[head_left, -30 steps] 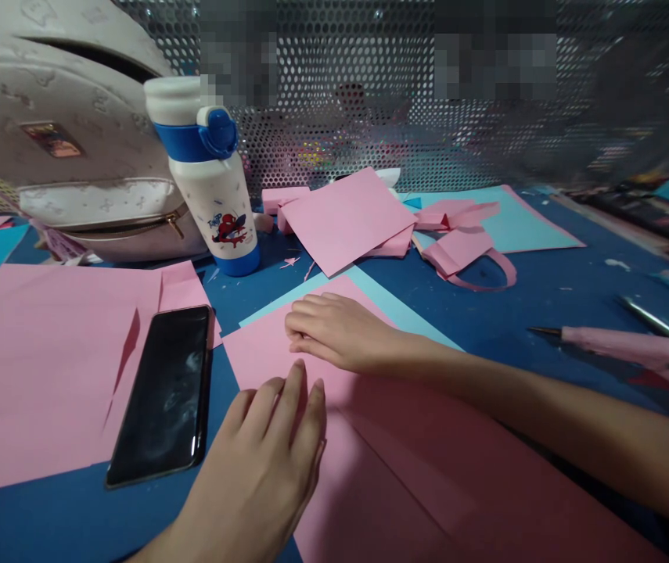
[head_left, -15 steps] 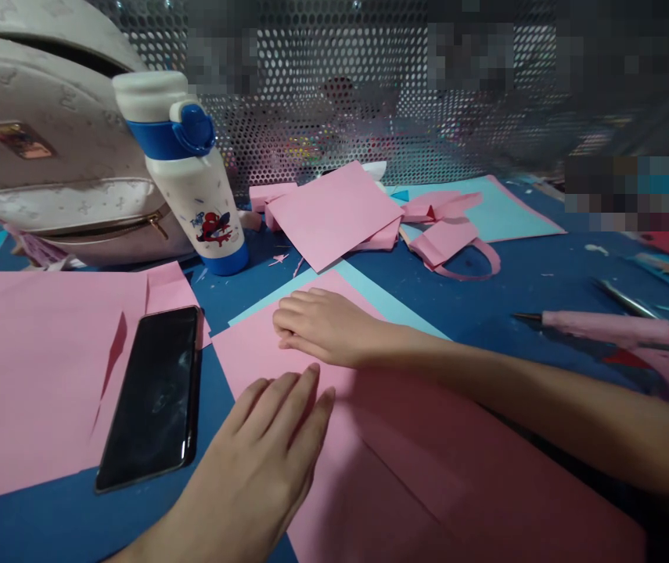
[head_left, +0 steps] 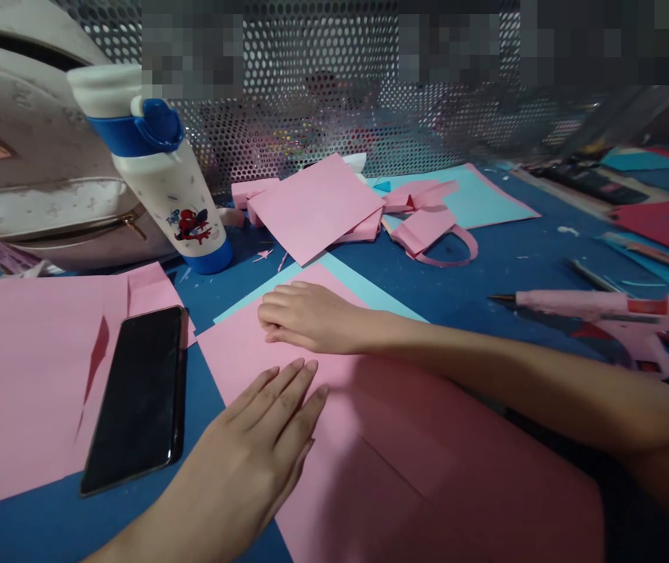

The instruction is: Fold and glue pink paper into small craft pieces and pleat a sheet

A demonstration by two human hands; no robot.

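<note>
My left hand [head_left: 257, 450] lies with its fingers stretched out over a large sheet of pink paper [head_left: 393, 461], touching it near the left edge. Just beyond, my right hand [head_left: 307, 317] rests on the same sheet with the fingers curled in; whatever is inside them, if anything, is hidden. A straight line, a crease or an edge, runs across the sheet below the hands. Light blue paper [head_left: 363, 281] sticks out from under its far corner.
A black phone [head_left: 134, 391] lies partly on another pink sheet [head_left: 23, 375] at left. Behind stand a white-and-blue bottle [head_left: 163, 180] and a pale backpack [head_left: 34, 156]. Pink cut and folded pieces [head_left: 322, 203] lie at the back. A pink glue gun [head_left: 592, 305] sits at right.
The view has turned a little to the right, so things appear shifted left. My left fingers have straightened and flattened on the paper. My right hand stays curled in the same place.
</note>
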